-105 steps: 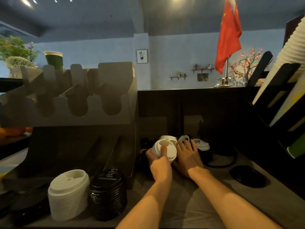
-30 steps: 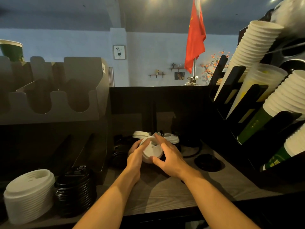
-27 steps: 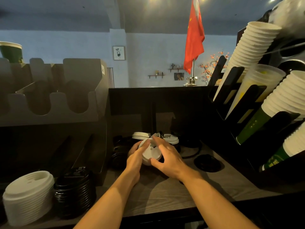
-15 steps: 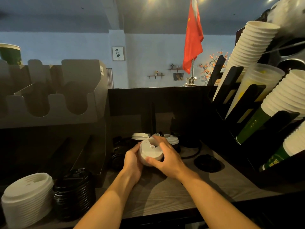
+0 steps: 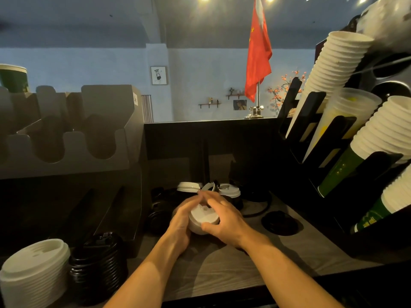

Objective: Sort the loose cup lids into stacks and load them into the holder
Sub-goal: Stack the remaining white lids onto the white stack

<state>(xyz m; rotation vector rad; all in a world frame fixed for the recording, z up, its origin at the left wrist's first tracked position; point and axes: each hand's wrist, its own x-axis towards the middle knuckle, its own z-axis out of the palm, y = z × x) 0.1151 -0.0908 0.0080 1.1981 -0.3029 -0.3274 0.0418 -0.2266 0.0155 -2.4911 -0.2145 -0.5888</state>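
Both my hands hold a small stack of white cup lids [image 5: 203,221] above the counter's middle. My left hand [image 5: 181,218] cups its left side, and my right hand [image 5: 224,218] grips it from the right with thumb below and fingers over the top. Behind them lie loose white lids [image 5: 188,187] and loose black lids [image 5: 159,215]. The grey lid holder [image 5: 66,152] with U-shaped slots stands at the left. A white lid stack [image 5: 33,274] and a black lid stack [image 5: 97,265] stand at the front left.
A black rack [image 5: 329,138] of slanted paper and plastic cups fills the right side. A single black lid [image 5: 279,222] lies on the counter [image 5: 222,274] to the right of my hands. A dark back wall rises behind the loose lids.
My hands have drawn the white lid stack slightly nearer and lower. My right hand's fingers now lie further over its top.
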